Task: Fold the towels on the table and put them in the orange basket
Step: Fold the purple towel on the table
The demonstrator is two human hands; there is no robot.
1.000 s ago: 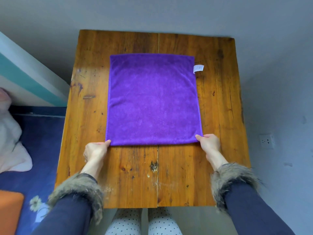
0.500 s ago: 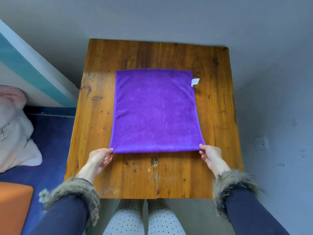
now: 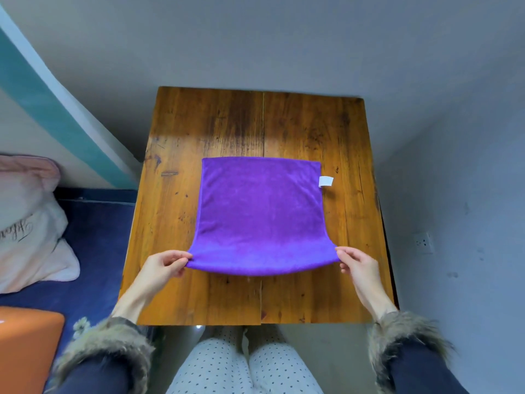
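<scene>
Your left hand point(image 3: 163, 265) pinches the near left corner of the purple towel point(image 3: 260, 211), thumb on top and fingers curled beneath. Your right hand point(image 3: 358, 264) pinches the near right corner the same way. Both forearms reach forward from fur-cuffed sleeves, wrists roughly level, hands well apart at the towel's width. The near edge is raised off the wooden bench point(image 3: 213, 123) and sags between your hands; the far part lies flat on the bench, with a white tag point(image 3: 325, 181) sticking out at its right edge. The orange basket point(image 3: 27, 345) sits low at your left, beside the bench.
</scene>
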